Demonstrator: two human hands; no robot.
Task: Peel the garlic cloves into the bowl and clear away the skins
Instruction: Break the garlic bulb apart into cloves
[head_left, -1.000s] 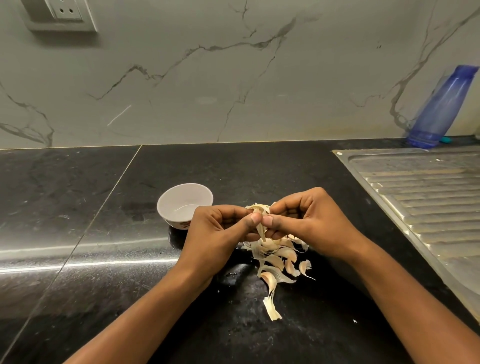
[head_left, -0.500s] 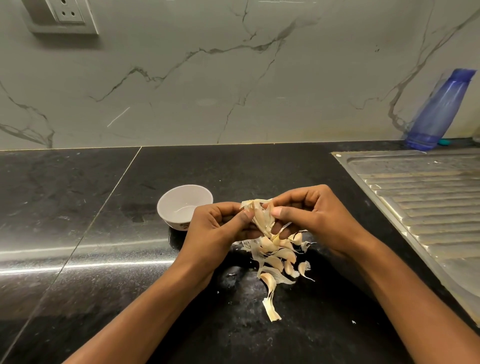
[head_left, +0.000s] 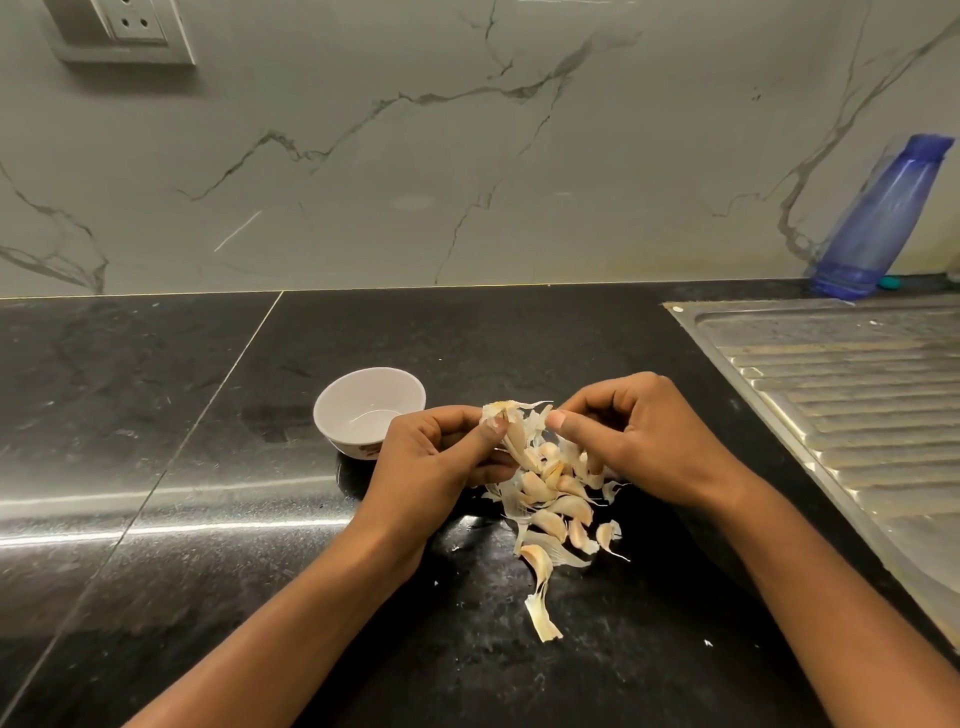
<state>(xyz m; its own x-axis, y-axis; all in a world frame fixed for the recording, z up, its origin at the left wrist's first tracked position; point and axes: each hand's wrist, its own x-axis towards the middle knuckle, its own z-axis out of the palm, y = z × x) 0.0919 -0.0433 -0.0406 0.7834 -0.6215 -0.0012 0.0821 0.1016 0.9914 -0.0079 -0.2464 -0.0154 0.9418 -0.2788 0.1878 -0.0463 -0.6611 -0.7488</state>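
The garlic clove (head_left: 514, 441), pinched in the left hand (head_left: 436, 457) just above the pile (head_left: 550, 512) at its 6 o'clock, may slip as the right hand (head_left: 639, 436), pinching its skin (head_left: 535, 415), tears free, falling among skins rather than into the bowl (head_left: 353, 400) at 9 o'clock.

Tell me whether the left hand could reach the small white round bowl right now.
Probably yes: the small white round bowl sits right beside the left hand, nothing between them, though that hand pinches a papery garlic skin.
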